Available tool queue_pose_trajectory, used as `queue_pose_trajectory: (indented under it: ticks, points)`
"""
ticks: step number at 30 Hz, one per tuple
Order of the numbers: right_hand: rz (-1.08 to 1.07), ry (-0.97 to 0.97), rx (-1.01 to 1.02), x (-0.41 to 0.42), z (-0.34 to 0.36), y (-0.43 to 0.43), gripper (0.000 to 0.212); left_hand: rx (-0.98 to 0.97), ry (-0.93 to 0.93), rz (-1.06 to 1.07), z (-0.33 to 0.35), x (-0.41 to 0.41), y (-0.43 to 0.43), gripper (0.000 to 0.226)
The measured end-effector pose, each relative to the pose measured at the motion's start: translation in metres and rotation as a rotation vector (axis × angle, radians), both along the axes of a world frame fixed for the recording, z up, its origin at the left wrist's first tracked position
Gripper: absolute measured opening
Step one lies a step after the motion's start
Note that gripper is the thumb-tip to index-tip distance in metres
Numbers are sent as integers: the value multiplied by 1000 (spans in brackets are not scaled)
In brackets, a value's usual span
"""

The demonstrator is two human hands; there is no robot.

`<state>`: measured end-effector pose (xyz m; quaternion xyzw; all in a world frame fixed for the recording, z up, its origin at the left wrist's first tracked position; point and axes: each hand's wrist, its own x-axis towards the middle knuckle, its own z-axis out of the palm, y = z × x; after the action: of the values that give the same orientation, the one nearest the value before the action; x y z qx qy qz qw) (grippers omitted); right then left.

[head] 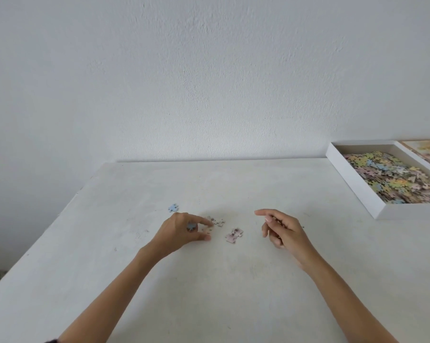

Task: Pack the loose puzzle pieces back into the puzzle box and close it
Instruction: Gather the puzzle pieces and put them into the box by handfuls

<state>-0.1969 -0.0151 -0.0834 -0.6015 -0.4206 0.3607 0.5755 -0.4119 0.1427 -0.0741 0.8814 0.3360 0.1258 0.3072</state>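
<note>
Left hand [184,230] pinching thin, light puzzle pieces [215,222] off the bench [134,280].
Flat card slips; lift by edges. Left grip closes on a blue piece [191,226]; right hand [280,229] loosely curled, contents unclear.

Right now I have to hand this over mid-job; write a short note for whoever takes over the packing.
Left hand: down on the white table, pinching at the small pale puzzle pieces, a light blue piece tucked in its fingers.
Right hand: above the table, fingers loosely curled; whether it holds anything cannot be told.
Done: the open white cardboard puzzle box, at the far right, holds a heap of pastel pieces.
Left: the pale pieces, a joined pinkish pair and a lone blue piece further left. The lid with the picture lies behind the box, not yet on.
</note>
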Motion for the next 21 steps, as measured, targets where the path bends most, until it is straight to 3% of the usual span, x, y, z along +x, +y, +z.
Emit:
queue_pose_trajectory:
  ticks: [6,12,17,20,21]
  points:
    - [-71,-104,-22,-12,-6,5,27,5,19,-30,2,4,4,11]
    - [-57,-326,-24,-19,-7,6,22,46,98,-111,12,6,3,20]
    - [-68,-365,-41,-17,-10,6,26,170,58,-144,4,2,-4,19]
    - [-62,-457,-62,-20,-11,6,30,150,20,-166,4,0,-7,4]
    - [-56,-500,-65,-21,-11,5,28,145,8,-160,4,-1,-7,13]
